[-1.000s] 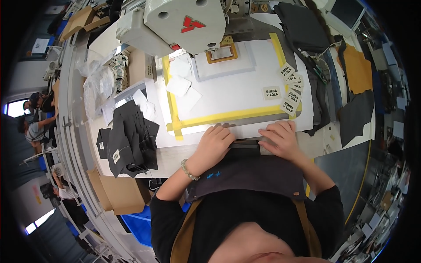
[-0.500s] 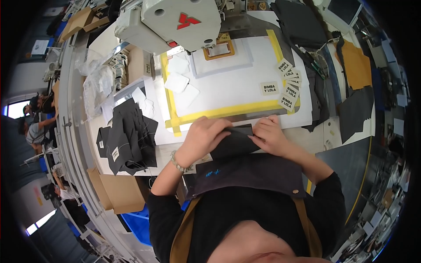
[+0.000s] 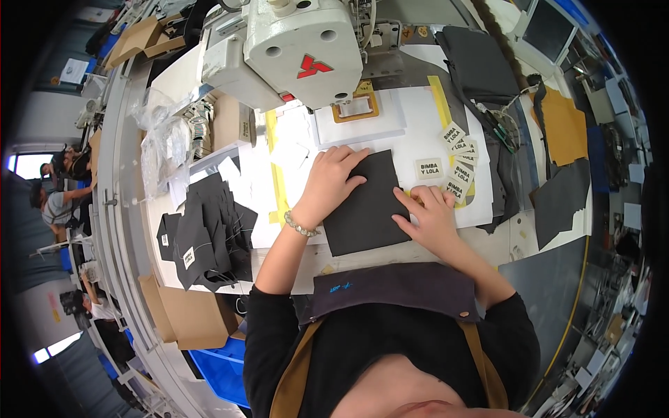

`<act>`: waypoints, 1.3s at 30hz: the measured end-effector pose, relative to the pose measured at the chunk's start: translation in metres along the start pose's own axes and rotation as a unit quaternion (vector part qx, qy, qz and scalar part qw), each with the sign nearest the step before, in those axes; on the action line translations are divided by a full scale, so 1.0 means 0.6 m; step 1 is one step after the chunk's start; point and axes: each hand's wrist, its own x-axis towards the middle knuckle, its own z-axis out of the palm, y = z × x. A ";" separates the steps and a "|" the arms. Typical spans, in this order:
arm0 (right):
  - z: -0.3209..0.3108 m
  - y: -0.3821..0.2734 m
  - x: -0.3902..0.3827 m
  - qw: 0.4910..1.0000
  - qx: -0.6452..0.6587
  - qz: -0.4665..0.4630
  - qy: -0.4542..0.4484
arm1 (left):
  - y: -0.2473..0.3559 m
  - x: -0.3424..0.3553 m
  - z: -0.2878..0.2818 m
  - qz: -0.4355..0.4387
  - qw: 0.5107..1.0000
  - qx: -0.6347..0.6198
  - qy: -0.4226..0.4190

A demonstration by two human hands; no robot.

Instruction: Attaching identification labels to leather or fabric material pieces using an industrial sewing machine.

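A dark grey fabric piece [image 3: 362, 216] lies flat over the lower part of the white taped board [image 3: 272, 221]. My left hand [image 3: 331, 177] rests on its upper left edge, fingers apart and slightly bent. My right hand [image 3: 425, 216] touches its right edge, thumb and index finger apart, the other fingers bent. Right of the piece lie several square printed labels [image 3: 456, 174] and one single label [image 3: 430, 167]. Above it, a small yellow frame [image 3: 355, 115] sits under the white sewing machine head [image 3: 300, 63].
A pile of dark pieces [image 3: 205, 244] lies left, behind it a plastic bag [image 3: 160, 153] and box [image 3: 233, 122]. Right are scissors [image 3: 505, 139], mustard fabric [image 3: 561, 125] and a monitor [image 3: 547, 31]. Below left are a cardboard box [image 3: 198, 320] and blue bin [image 3: 216, 373]. Co-workers [image 3: 56, 202] appear far left.
The dark piece, earlier held near the table's front edge, now lies spread higher on the board. Both hands have moved upward with it, and their fingers have loosened.
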 end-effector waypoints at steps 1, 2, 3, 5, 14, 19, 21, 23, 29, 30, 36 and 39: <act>0.001 0.001 -0.001 1.000 0.001 -0.002 0.000 | 0.005 -0.002 0.001 -0.005 1.000 0.011 0.018; 0.001 0.003 -0.002 1.000 -0.004 -0.009 0.005 | 0.009 -0.003 0.002 -0.009 0.999 0.022 0.036; 0.002 0.003 -0.002 1.000 -0.008 -0.017 0.011 | 0.010 -0.004 0.005 -0.010 0.999 0.023 0.037; 0.003 0.003 -0.002 1.000 -0.012 -0.020 0.012 | 0.005 -0.007 0.016 0.013 0.996 0.054 0.070; 0.012 0.006 -0.007 0.997 -0.044 -0.051 0.043 | 0.006 -0.006 0.022 -0.016 0.997 0.019 0.075; 0.018 0.008 -0.012 0.993 -0.072 -0.074 0.060 | -0.022 0.013 0.021 -0.064 0.996 -0.056 0.034; 0.021 0.008 -0.012 0.992 -0.076 -0.078 0.068 | -0.029 0.015 0.023 -0.072 0.993 -0.093 0.007; 0.022 0.007 -0.011 0.991 -0.078 -0.080 0.072 | -0.030 0.018 0.025 -0.075 0.990 -0.121 0.012; 0.022 0.007 -0.008 0.989 -0.084 -0.088 0.083 | -0.013 0.027 0.014 -0.085 0.993 -0.075 -0.015; 0.022 0.007 -0.008 0.989 -0.085 -0.089 0.083 | -0.012 0.027 0.014 -0.085 0.994 -0.074 -0.013; 0.023 0.003 -0.010 0.988 -0.071 -0.091 0.099 | 0.006 0.011 0.037 -0.040 0.997 -0.019 0.059; 0.021 0.003 -0.013 0.988 -0.077 -0.095 0.096 | 0.018 0.006 0.045 -0.026 0.996 0.019 0.080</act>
